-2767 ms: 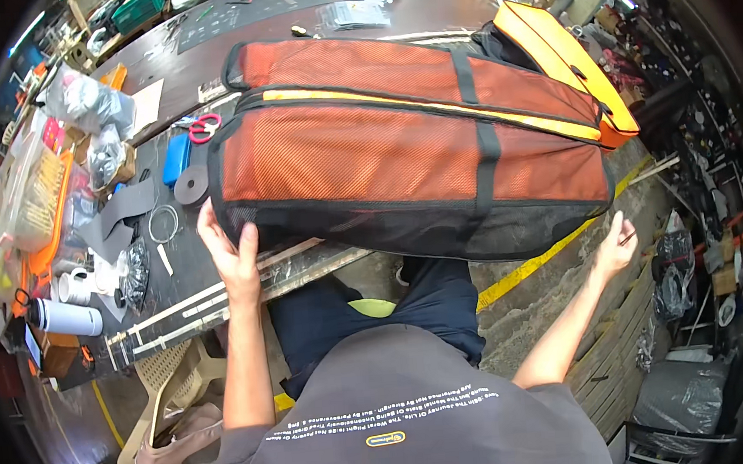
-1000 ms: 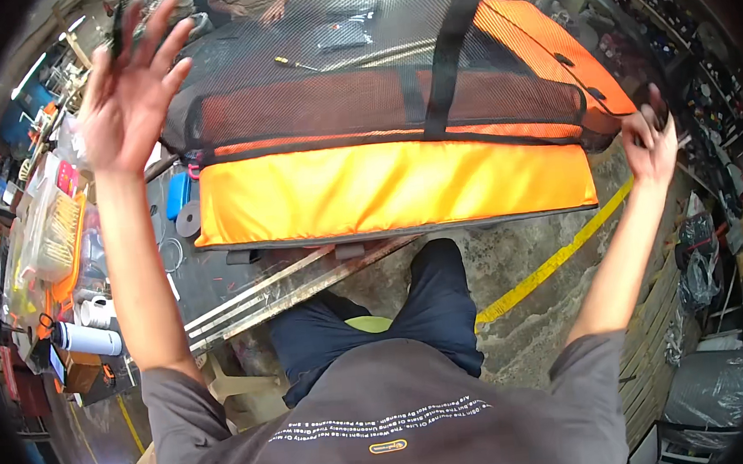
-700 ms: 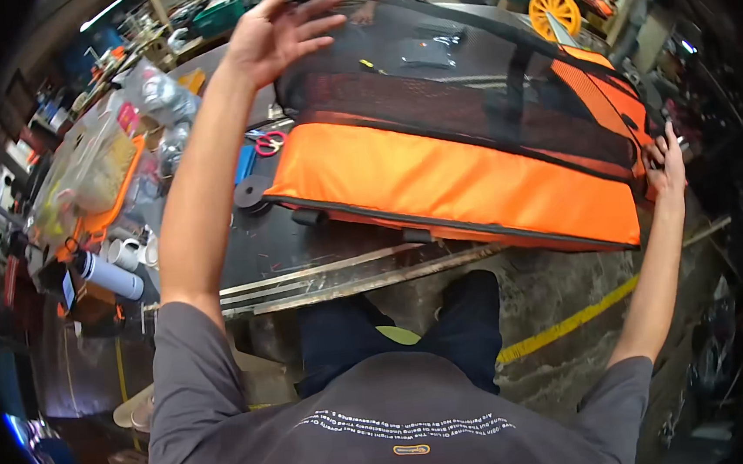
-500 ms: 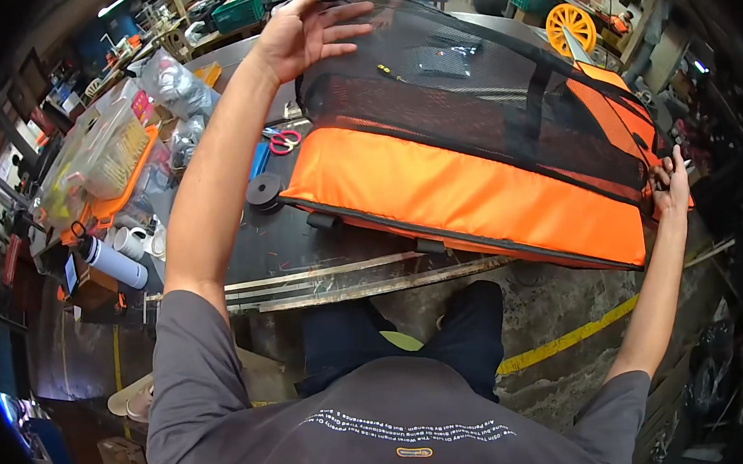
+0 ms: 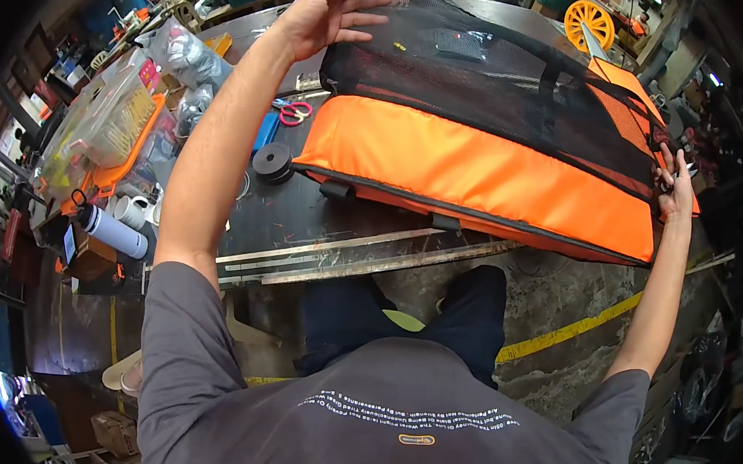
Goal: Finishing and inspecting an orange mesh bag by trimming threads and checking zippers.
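A large bag with an orange fabric side point(image 5: 470, 159) and a black mesh panel point(image 5: 464, 76) lies across the dark table in front of me. Its near edge has black piping and overhangs the table at the right. My left hand point(image 5: 329, 22) is at the bag's far left corner, fingers spread against the mesh. Its thumb is partly cut off by the frame's top. At the bag's right end, beside black straps point(image 5: 631, 98), my right hand point(image 5: 674, 191) has curled fingers. A small shiny metal tip shows by them; what they grip is too small to tell.
Left of the bag are a black spool point(image 5: 273, 161), pink-handled scissors point(image 5: 296, 113) and a blue item point(image 5: 267, 132). Further left stand a clear plastic box point(image 5: 114, 121), a water bottle point(image 5: 114, 233) and white mugs point(image 5: 130, 212). A yellow wheel point(image 5: 589, 25) is at the far right.
The whole view has shifted, so the table, bag and both hands appear slightly further right, mostly higher at the left. The left hand stays spread on the mesh; the right stays curled at the bag's end.
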Motion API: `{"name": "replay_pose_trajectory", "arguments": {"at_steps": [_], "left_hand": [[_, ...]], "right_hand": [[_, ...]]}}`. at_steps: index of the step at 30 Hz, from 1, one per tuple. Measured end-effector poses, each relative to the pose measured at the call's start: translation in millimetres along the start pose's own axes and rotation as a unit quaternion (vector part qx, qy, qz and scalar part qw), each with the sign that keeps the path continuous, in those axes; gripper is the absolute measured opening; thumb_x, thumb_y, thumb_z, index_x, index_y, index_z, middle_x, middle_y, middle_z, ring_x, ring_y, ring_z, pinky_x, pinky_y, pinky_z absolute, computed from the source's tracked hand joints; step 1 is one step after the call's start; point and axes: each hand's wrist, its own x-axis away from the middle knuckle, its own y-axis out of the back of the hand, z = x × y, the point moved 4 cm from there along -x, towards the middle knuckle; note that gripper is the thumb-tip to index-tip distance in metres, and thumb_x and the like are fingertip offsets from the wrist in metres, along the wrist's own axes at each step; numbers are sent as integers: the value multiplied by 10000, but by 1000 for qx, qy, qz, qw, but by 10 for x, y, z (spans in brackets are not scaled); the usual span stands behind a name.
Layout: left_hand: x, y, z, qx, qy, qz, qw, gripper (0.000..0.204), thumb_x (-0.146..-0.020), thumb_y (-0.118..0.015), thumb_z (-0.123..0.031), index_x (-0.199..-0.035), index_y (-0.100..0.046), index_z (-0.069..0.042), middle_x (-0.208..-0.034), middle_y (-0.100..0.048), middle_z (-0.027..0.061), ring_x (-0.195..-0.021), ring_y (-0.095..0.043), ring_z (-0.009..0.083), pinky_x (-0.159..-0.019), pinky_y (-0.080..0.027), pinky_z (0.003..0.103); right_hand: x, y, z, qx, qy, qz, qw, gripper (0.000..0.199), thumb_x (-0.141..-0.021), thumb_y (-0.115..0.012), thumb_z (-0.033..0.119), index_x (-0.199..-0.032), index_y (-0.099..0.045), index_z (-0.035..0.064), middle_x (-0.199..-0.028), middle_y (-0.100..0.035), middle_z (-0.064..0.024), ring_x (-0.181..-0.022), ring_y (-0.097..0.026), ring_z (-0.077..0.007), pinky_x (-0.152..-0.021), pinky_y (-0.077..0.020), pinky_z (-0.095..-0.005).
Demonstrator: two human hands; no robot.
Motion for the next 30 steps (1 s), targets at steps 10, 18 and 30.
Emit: {"name": "replay_pose_trajectory", "arguments": {"at_steps": [10, 18, 30], "left_hand": [[376, -21, 194, -163, -11, -53, 985, 917, -1094, -521, -748, -1823, -150, -331, -1843, -281, 167, -1669, -323, 421, -1257, -427, 621], [1588, -443, 476, -377, -189, -194, 886, 581, -1198, -529, -330, -1703, -464, -50, -1646, -580, 149, -1535, -522, 241, -1266, -384, 364], [2399, -430, 1461, -271, -232, -273, 893, 342, -1139, -663, -177, -1412, -709, 24, -1386, -718, 113, -1321, -658, 223, -1179, -470, 354]], "right_hand": [[143, -131, -14, 55, -22, 75, 995, 331, -1208, -494, 259, -1416, -578, 17, -1555, -672, -226, -1035, -794, -232, -1058, -634, -397], [871, 177, 230, 173, 191, -69, 964, 411, -1204, -562, 306, -1492, -670, 33, -1056, -779, -18, -565, -371, -31, -517, -314, -235], [2046, 816, -1226, 118, 234, -211, 942, 311, -1154, -674, 336, -1329, -713, 81, -871, -607, 55, -680, -510, -36, -575, -357, -211]]}}
